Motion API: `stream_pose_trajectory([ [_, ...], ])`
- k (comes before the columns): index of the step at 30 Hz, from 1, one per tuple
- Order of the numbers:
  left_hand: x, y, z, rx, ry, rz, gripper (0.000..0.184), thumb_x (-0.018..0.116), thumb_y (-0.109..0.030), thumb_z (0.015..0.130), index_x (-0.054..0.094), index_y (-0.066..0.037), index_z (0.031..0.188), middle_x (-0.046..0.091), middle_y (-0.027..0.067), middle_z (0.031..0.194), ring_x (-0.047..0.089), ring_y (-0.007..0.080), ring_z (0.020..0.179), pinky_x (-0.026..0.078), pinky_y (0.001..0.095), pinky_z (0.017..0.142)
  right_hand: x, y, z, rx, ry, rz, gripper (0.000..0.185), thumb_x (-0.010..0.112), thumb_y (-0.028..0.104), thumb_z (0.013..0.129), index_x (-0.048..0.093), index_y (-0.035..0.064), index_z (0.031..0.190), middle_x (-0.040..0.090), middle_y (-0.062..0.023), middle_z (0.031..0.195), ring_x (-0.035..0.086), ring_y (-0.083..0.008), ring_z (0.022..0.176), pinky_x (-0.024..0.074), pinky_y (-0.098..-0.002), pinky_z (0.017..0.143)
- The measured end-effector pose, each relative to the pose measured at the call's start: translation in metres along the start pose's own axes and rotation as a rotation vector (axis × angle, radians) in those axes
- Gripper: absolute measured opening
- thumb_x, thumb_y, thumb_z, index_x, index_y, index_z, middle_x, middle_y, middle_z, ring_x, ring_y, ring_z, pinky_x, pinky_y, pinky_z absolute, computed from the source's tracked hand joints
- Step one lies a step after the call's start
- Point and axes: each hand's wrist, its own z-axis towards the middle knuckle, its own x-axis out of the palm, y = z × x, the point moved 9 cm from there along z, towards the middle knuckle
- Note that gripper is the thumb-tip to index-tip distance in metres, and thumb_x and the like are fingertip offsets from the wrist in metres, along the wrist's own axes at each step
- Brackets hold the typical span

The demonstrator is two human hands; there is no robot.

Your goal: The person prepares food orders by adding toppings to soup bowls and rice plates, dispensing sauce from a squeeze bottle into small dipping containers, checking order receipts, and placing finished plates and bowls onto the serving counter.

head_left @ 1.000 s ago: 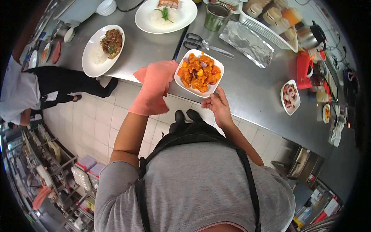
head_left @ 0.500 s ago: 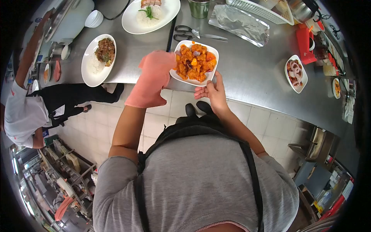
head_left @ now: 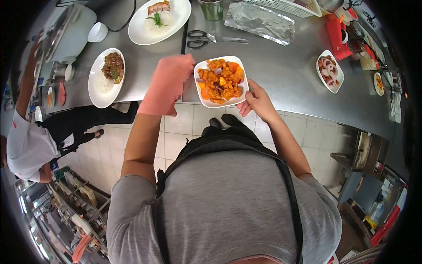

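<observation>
the white dish (head_left: 212,104) lies just left of the curled fingers of the right hand (head_left: 260,104), touching them; i cannot tell whether they pinch it. the pink cloth (head_left: 159,99) hides the left hand (head_left: 172,77) and its fingers. it is better to carry the dish level, so the saucy food (head_left: 221,80) does not spill.

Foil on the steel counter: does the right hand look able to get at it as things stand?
Probably yes: bare counter lies between the right hand and the foil, though that hand would likely have to leave the white bowl first.
</observation>
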Motion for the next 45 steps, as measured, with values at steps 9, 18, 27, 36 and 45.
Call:
stream_pose_trajectory([
  [9, -0.017, -0.024, 0.041, 0.135, 0.202, -0.356, 0.067, 0.078, -0.005, 0.025, 0.056, -0.006, 0.089, 0.06, 0.0099, 0.083, 0.057, 0.036, 0.083, 0.049, 0.0379, 0.073, -0.01, 0.006, 0.003, 0.031, 0.025, -0.036, 0.058, 0.036, 0.002, 0.091, 0.024, 0.0016, 0.148, 0.062, -0.0153, 0.074, 0.066, -0.0203, 0.057, 0.0578, -0.03, 0.051],
  [18, 0.032, -0.008, 0.042, -0.011, 0.328, 0.322, 0.045, 0.072, -0.008, 0.054, 0.061, -0.007, 0.097, 0.063, 0.0102, 0.085, 0.062, 0.032, 0.087, 0.05, 0.0398, 0.074, -0.01, 0.008, 0.003, 0.01, 0.028, -0.054, 0.052, 0.032, 0.006, 0.095, 0.026, 0.0021, 0.147, 0.064, -0.0134, 0.078, 0.066, -0.0164, 0.058, 0.0587, -0.0272, 0.055],
  [27, -0.008, -0.008, -0.001, -1.035, -0.083, -1.102, 0.007, 0.054, -0.01, 0.08, 0.059, -0.005, 0.08, 0.057, 0.0062, 0.078, 0.057, 0.0238, 0.075, 0.048, 0.0351, 0.07, -0.011, 0.007, 0.003, 0.005, 0.027, -0.068, 0.054, 0.033, 0.006, 0.094, 0.025, 0.0025, 0.148, 0.064, -0.0122, 0.076, 0.066, -0.017, 0.058, 0.059, -0.0271, 0.055],
  [36, -0.041, -0.01, -0.007, -0.316, -0.364, -0.704, 0.013, 0.054, 0.001, 0.069, 0.054, -0.006, 0.081, 0.051, 0.0085, 0.077, 0.057, 0.0257, 0.076, 0.048, 0.0314, 0.066, -0.012, 0.009, 0.004, 0.025, 0.043, -0.102, 0.056, 0.035, 0.005, 0.093, 0.025, 0.0024, 0.148, 0.063, -0.0126, 0.073, 0.066, -0.0177, 0.059, 0.0586, -0.0283, 0.053],
  [45, 0.022, 0.003, -0.005, -0.205, -0.111, 0.094, 0.021, 0.057, 0.004, 0.064, 0.055, -0.008, 0.081, 0.053, 0.0077, 0.08, 0.058, 0.0272, 0.08, 0.05, 0.0326, 0.061, -0.014, 0.007, 0.001, -0.028, -0.055, -0.146, 0.059, 0.038, 0.003, 0.092, 0.023, 0.0039, 0.149, 0.06, -0.011, 0.071, 0.063, -0.0166, 0.054, 0.0561, -0.0282, 0.05],
])
